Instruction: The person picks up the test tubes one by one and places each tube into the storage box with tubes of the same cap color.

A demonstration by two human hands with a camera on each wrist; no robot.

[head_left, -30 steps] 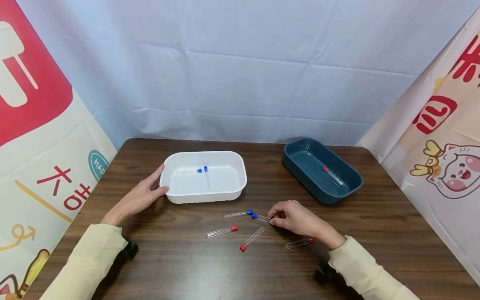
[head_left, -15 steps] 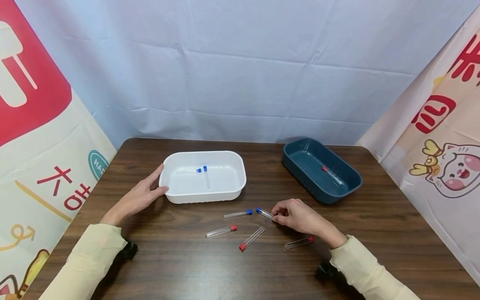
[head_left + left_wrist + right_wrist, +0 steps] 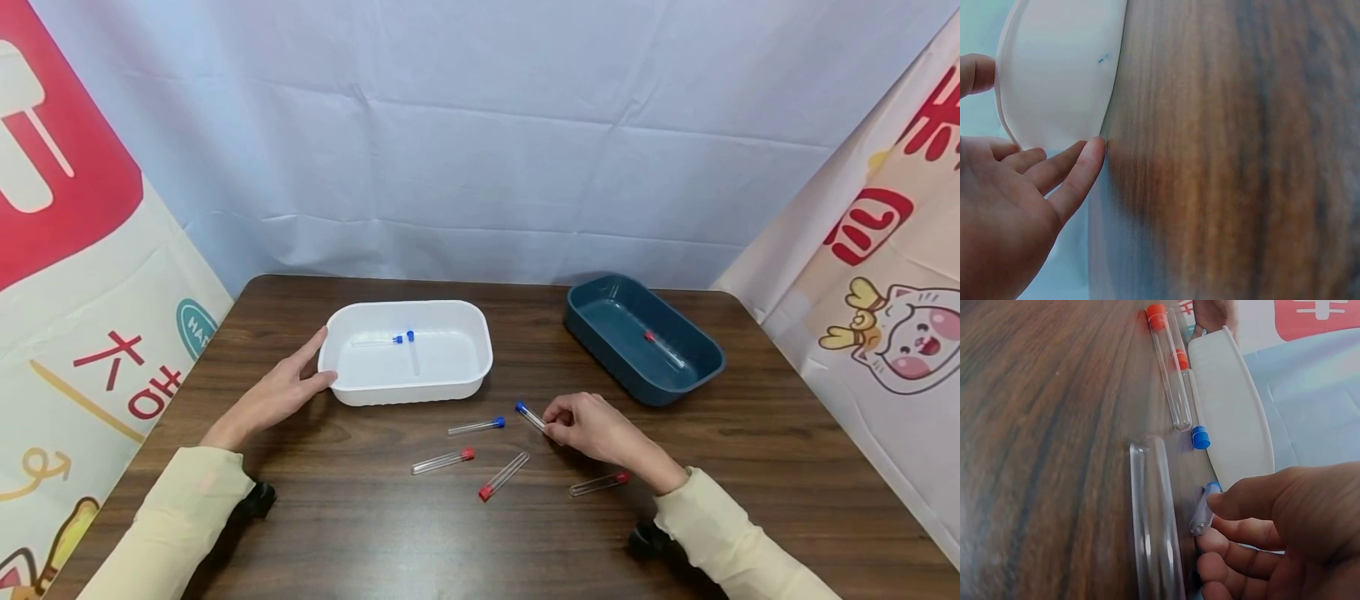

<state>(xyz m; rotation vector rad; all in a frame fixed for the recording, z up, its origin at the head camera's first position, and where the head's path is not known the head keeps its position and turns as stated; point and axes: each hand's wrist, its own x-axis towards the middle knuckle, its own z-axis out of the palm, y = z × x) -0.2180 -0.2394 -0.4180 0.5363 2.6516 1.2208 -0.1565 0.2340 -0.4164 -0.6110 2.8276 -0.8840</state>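
My right hand [image 3: 592,425] pinches a clear test tube with a blue cap [image 3: 532,415] between thumb and fingers, its capped end tilted up and away. In the right wrist view, the thumb presses on this blue-capped tube [image 3: 1204,512] just over the table. My left hand [image 3: 273,400] rests against the left end of the white plastic basin [image 3: 408,395], fingers fairly straight and spread along its wall; in the left wrist view, fingertips touch the basin [image 3: 1060,75]. Two blue-capped tubes [image 3: 378,342] lie in it. Another blue-capped tube [image 3: 477,427] lies on the table.
Three red-capped test tubes lie on the table: one left [image 3: 442,461], one in the middle [image 3: 504,477], one right [image 3: 598,484] beneath my right wrist. A dark blue basin [image 3: 600,348] stands at back right, holding a red-capped tube [image 3: 665,350]. A pale curtain [image 3: 480,167] hangs behind.
The blue-capped tube in my right hand has moved away from the other blue-capped tube, and its cap end has risen. My left hand and the white basin stay put.
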